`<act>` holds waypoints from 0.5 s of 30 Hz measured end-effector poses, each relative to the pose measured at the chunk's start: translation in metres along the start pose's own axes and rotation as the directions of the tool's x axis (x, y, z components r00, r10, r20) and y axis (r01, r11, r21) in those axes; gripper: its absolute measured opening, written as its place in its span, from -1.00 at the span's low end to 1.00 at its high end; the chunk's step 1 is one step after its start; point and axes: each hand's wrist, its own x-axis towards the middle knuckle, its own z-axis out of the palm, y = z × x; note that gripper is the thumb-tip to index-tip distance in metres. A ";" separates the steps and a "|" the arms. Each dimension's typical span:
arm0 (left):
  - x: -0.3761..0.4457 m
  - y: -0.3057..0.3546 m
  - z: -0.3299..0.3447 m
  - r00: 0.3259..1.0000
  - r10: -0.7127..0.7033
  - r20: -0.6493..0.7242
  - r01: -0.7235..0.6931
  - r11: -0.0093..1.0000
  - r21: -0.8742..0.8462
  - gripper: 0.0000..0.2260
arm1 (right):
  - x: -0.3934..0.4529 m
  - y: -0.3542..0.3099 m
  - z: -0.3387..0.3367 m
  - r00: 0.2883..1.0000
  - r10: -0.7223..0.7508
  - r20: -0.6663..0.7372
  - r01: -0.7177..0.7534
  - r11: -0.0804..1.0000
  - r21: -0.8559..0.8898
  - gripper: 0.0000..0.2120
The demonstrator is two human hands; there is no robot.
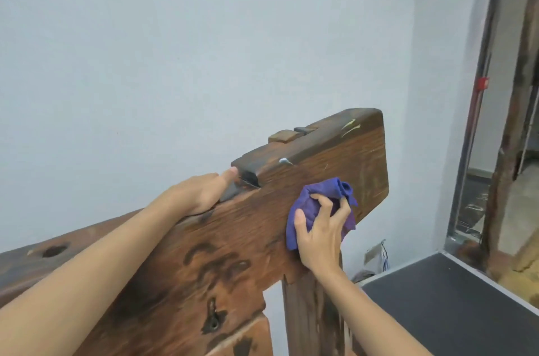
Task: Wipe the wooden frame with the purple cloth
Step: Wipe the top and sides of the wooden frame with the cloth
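Wooden frame [233, 239], dark, worn and heavy, fills the lower middle of the view, its thick top beam slanting up to the right in front of a pale wall [175, 34]. A dark platform [452, 297] sits at lower right. The left hand [201, 192] rests on the beam's top edge, fingers fairly straight. The right hand [320, 236] presses a bunched purple cloth [318, 201] against the beam's front face, fingers curled into the fabric.

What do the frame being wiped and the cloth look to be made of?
Frame: solid wood, dark brown stain with a slight sheen; grain lines, knots and scratches show. Cloth: soft woven fabric, probably microfibre; matte purple, bunching into folds under the right hand.
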 end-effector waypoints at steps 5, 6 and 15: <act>0.030 -0.006 0.007 1.000 0.017 -0.006 -0.017 0.997 -0.070 -0.58 | 0.085 0.053 -0.013 0.987 0.163 0.015 -0.163 0.977 0.137 -0.38; 0.035 -0.004 0.007 0.999 0.038 -0.018 -0.039 0.997 -0.063 -0.58 | 0.106 0.061 -0.016 0.982 0.190 0.005 -0.189 0.969 0.160 -0.36; 0.031 -0.007 0.009 0.999 -0.036 -0.017 0.036 0.999 0.019 -0.61 | 0.226 0.066 -0.049 0.990 0.137 -0.043 -0.126 0.974 0.188 -0.51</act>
